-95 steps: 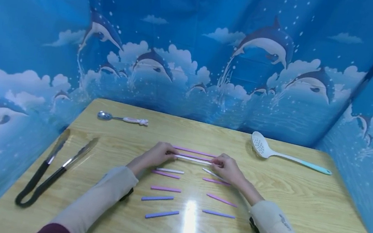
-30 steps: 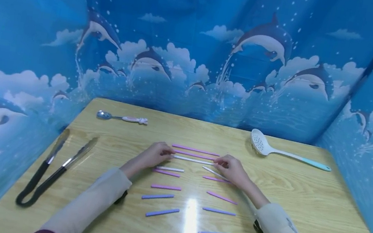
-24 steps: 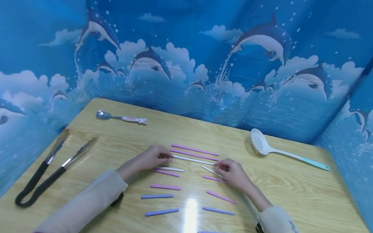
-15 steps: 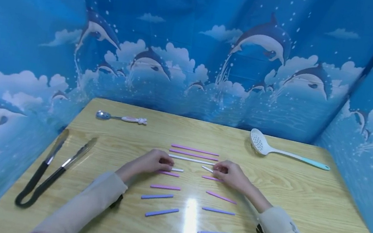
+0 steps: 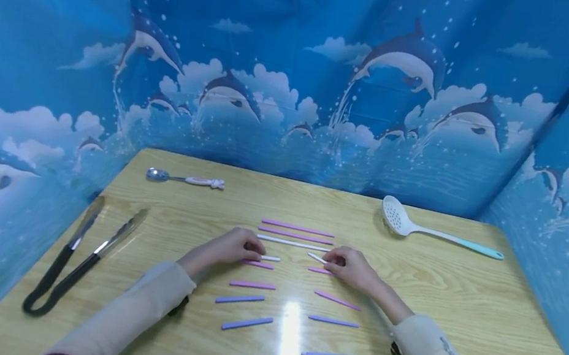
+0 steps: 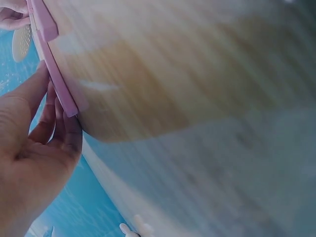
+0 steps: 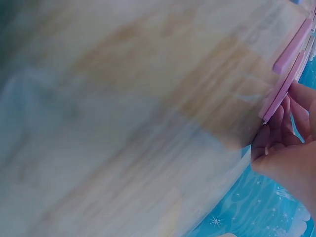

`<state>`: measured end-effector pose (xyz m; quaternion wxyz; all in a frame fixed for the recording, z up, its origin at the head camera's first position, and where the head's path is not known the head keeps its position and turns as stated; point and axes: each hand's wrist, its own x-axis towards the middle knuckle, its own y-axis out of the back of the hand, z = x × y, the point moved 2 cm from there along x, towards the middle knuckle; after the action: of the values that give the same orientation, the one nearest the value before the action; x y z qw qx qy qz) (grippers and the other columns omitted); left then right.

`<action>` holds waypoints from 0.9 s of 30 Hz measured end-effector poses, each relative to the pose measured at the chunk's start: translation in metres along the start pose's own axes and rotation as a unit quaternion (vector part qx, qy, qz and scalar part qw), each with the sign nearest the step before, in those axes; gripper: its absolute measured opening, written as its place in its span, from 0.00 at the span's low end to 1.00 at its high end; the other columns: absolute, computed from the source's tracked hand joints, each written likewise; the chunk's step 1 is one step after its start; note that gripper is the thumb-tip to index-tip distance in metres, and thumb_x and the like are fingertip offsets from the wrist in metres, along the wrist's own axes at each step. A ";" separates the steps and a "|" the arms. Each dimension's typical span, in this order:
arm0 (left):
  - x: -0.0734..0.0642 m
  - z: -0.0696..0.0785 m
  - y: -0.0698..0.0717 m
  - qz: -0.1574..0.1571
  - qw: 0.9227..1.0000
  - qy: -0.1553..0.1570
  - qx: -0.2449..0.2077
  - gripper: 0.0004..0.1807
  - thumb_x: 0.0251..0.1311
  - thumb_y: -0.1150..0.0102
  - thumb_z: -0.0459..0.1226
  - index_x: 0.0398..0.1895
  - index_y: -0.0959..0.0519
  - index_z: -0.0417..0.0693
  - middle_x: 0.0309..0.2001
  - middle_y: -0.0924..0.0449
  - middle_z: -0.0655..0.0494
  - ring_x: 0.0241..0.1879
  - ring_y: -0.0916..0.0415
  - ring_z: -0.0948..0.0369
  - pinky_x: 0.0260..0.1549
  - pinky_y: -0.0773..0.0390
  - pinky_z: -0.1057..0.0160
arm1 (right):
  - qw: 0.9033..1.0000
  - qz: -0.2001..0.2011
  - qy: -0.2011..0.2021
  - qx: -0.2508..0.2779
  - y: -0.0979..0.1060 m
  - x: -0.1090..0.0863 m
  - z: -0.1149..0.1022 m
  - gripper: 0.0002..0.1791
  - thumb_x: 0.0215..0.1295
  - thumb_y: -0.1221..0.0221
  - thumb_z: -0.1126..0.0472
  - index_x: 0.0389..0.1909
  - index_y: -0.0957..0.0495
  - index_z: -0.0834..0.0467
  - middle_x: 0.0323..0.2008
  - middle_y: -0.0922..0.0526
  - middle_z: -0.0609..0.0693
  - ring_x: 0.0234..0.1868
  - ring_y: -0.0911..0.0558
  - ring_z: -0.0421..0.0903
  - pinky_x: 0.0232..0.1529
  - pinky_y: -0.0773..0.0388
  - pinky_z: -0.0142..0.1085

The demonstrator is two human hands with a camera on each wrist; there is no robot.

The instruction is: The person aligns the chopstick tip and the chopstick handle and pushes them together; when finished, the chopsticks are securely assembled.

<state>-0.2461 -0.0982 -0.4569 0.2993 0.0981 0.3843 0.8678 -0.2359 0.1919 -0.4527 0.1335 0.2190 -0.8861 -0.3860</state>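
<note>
My left hand (image 5: 234,245) pinches the left end of a short white stick (image 5: 271,258) lying on the table. The right hand (image 5: 354,268) pinches the right part of another short white stick (image 5: 316,258), which lies slantwise. In the left wrist view, a pink stick (image 6: 61,91) hides most of what the fingertips hold. A pink stick (image 7: 281,94) likewise covers the fingertips in the right wrist view. Just beyond both hands, a long white stick (image 5: 293,243) lies level below two long pink sticks (image 5: 297,228).
Several short pink sticks (image 5: 253,285) and blue sticks (image 5: 247,324) lie in two columns nearer me. Black-handled tongs (image 5: 62,273) lie at the left, a spoon (image 5: 186,179) at the back left. A white skimmer (image 5: 410,227) lies at the back right of the wooden table (image 5: 465,305).
The long white stick, held between both hands earlier, now lies free beside the long pink ones. Both hands have let go of it and come nearer me, onto the two short white sticks.
</note>
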 end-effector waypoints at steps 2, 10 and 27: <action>0.000 0.000 0.000 -0.001 1.000 -0.008 0.006 0.08 0.59 0.39 0.35 0.41 0.16 0.42 0.38 0.17 0.53 0.40 0.22 0.60 0.43 0.22 0.65 | 1.000 -0.001 0.001 -0.006 0.000 0.000 0.000 0.05 0.60 0.39 0.68 0.36 0.18 0.65 0.26 0.22 0.48 0.28 0.28 0.35 0.29 0.28 0.28; 0.000 0.002 0.000 0.004 0.999 -0.028 0.021 0.08 0.59 0.39 0.34 0.39 0.16 0.40 0.37 0.17 0.51 0.39 0.22 0.58 0.43 0.23 0.64 | 1.000 -0.001 -0.004 -0.001 0.000 0.000 -0.001 0.06 0.61 0.40 0.68 0.36 0.18 0.65 0.26 0.22 0.48 0.28 0.28 0.36 0.29 0.29 0.28; 0.005 0.011 -0.002 0.044 0.998 -0.050 0.004 0.09 0.63 0.43 0.32 0.43 0.18 0.39 0.43 0.17 0.47 0.46 0.22 0.53 0.48 0.22 0.61 | 0.998 0.015 0.035 0.044 -0.012 0.005 -0.026 0.07 0.61 0.39 0.67 0.38 0.18 0.64 0.28 0.21 0.48 0.31 0.24 0.38 0.34 0.23 0.30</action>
<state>-0.2450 -0.0871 -0.4506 0.2790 0.1593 0.3676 0.8727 -0.2266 0.1664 -0.4440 0.1605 0.2252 -0.9001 -0.3367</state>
